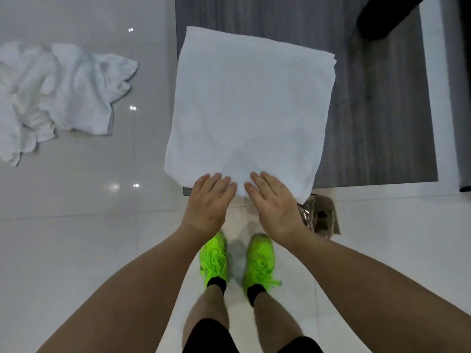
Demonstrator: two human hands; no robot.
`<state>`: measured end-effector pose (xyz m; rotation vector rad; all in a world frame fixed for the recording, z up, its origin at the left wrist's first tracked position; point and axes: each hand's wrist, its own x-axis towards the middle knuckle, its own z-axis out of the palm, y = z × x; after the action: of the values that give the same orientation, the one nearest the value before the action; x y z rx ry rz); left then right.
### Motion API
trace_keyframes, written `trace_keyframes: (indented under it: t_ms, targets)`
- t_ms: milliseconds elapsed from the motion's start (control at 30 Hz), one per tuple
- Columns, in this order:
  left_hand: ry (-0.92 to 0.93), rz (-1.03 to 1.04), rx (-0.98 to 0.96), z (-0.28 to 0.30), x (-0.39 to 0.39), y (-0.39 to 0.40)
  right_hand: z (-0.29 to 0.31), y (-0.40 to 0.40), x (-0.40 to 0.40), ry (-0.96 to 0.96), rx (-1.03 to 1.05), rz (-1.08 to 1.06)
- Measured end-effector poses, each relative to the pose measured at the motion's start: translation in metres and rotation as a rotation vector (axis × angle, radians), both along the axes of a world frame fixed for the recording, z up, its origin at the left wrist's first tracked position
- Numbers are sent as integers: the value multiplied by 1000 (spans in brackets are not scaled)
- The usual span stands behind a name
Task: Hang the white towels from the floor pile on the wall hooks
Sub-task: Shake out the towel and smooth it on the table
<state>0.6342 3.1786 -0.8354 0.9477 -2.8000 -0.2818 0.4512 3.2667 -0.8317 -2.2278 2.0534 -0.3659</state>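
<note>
A folded white towel [249, 108] lies flat on the grey wood-grain table [377, 110], its near edge overhanging the table's front edge. My left hand [210, 202] and my right hand [274, 202] rest side by side on that near edge, palms down, fingers straight and flat on the cloth. A crumpled pile of white towels [53, 95] lies on the glossy white floor at the left. No wall hooks are in view.
A dark object [387, 14] sits at the table's far right corner. A small brown paper bag [323, 217] stands on the floor under the table's front edge, right of my hand. My feet in bright green shoes [237, 261] stand just before the table.
</note>
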Motion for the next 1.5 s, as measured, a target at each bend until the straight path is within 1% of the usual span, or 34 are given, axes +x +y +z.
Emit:
trace_keyframes:
  t_ms: [67,133,300,400,467,533,567,633,700,800,900,1033,1067,1100,1167,1233,1300,1400,1433,1500]
  targets:
    - [44,30,-43,5,-4,0,1,-1,6,35,-36,-29]
    - [45,36,-41,10,-7,-2,3,-6,11,37,-31,-78]
    - [0,29,139,38,-6,-8,23,-6,18,-24,84,-254]
    - [-34,53,230,74,-12,-16,57,-4,14,-44,203,-320]
    - [-57,129,289,102,-15,-23,85,-3,6,-38,297,-379]
    - [-77,181,331,131,-18,-33,114,0,-8,-31,328,-422]
    - [-94,173,345,147,-20,-39,128,1,-14,-31,332,-442]
    - [-121,145,347,178,-28,-49,155,1,-24,-17,316,-479]
    - [-114,165,319,208,-38,-58,177,-3,-31,-43,274,-526]
    - [-13,266,324,250,-50,-68,217,-15,-37,-142,180,-579]
    - [88,306,321,295,-60,-79,262,-34,-44,-197,70,-592]
    - [143,391,254,357,-69,-100,319,-63,-46,-263,-83,-592]
    - [156,422,246,372,-71,-107,336,-71,-46,-311,-97,-610]
    - [176,454,237,387,-71,-113,354,-79,-47,-394,-67,-649]
    - [211,509,204,416,-70,-128,394,-94,-50,-684,66,-710]
    - [220,552,163,447,-67,-142,431,-105,-52,-983,148,-671]
    - [230,581,125,476,-63,-152,465,-113,-52,-1183,229,-568]
    - [268,630,74,512,-57,-161,506,-123,-51,-1365,398,-401]
    - [278,644,62,522,-55,-163,517,-125,-50,-1393,444,-346]
    - [293,661,42,540,-50,-167,535,-129,-46,-1390,487,-282]
